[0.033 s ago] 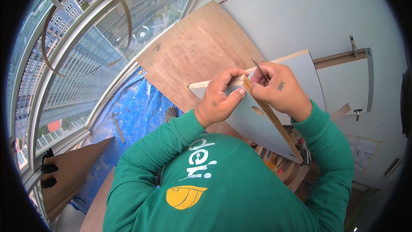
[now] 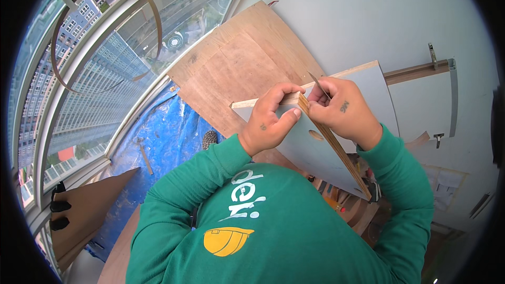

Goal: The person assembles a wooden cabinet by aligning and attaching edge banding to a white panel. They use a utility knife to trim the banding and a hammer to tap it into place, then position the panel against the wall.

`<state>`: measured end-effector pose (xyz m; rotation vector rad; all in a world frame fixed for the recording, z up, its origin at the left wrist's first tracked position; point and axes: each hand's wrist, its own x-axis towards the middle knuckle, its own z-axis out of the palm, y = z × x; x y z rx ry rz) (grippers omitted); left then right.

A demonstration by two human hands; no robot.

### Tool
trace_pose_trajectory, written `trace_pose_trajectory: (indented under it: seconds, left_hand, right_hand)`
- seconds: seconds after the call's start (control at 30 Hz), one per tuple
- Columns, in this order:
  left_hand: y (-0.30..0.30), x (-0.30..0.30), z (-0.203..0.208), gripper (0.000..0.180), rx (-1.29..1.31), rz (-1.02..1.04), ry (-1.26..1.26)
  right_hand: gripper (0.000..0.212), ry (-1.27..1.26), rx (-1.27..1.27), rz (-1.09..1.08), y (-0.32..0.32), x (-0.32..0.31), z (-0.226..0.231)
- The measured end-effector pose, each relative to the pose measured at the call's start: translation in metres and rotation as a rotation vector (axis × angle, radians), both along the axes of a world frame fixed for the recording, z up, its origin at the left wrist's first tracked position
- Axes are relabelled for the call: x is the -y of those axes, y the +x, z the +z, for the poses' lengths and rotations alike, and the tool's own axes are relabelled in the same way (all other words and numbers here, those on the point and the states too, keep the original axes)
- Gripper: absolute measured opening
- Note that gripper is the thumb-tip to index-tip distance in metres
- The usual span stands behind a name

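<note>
Broad reddish-brown plywood sheet (image 2: 236, 58), far side. Nearer, right of centre, I see a straight-edged, grey-faced plywood panel (image 2: 300, 147), layered edges bare. On my feed the left hand (image 2: 267, 121) grips its top corner, thumb near. Just right, the right hand (image 2: 344, 108) pinches a thin, flat, brownish strip (image 2: 319, 84); contact with panel, I can't tell. Small oval hole (image 2: 315, 135) below the corner.

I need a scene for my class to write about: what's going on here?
A person in a green sweatshirt is handling a grey-faced panel. The left hand holds its top corner, while the right hand pinches a thin flat piece beside the layered edge. A wooden board is beyond, and a blue sheet lies to the left.
</note>
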<state>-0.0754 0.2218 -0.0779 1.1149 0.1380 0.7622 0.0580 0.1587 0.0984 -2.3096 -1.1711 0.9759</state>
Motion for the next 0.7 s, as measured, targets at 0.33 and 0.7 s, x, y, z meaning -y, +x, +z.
trace_pose_trajectory:
  seconds: [0.33,0.7]
  left_hand:
    - [0.003,-0.007,-0.001,0.040,0.006,-0.002,0.021]
    - [0.003,-0.008,-0.001,0.040,0.002,0.001,0.028]
  right_hand:
    - [0.009,-0.050,0.047,0.027,0.004,-0.003,0.010]
    - [0.019,0.000,-0.082,0.058,0.010,0.002,0.003]
